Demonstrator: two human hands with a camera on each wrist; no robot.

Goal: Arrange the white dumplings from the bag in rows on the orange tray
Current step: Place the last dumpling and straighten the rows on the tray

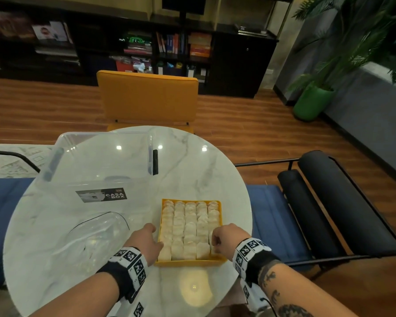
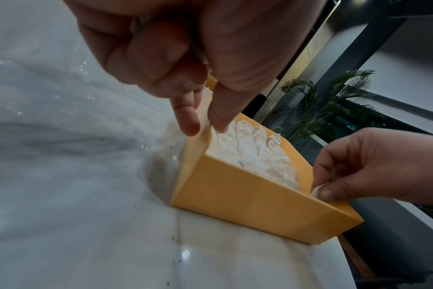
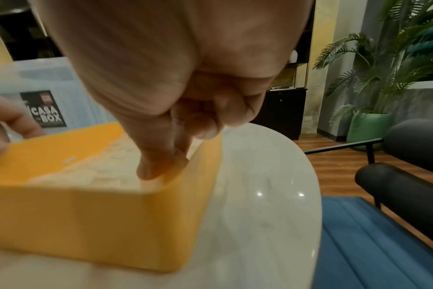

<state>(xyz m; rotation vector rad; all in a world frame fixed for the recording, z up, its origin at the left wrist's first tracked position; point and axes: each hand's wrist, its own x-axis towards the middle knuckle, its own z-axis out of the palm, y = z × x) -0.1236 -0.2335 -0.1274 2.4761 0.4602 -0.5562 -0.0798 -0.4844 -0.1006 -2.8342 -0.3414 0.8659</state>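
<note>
White dumplings (image 1: 190, 229) pack the orange tray (image 1: 190, 263) wall to wall. A clear storage box (image 1: 96, 170) and crumpled plastic bag (image 1: 94, 234) crowd its left; bare tabletop (image 1: 206, 165) lies beyond.

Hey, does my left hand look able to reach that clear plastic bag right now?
Probably yes. The left hand pinches the orange tray's left wall, and the clear bag lies right beside it on the table, with nothing between them; it must let go first.

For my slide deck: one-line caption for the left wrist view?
Left hand steadies the orange tray while right hand places a dumpling.
</note>
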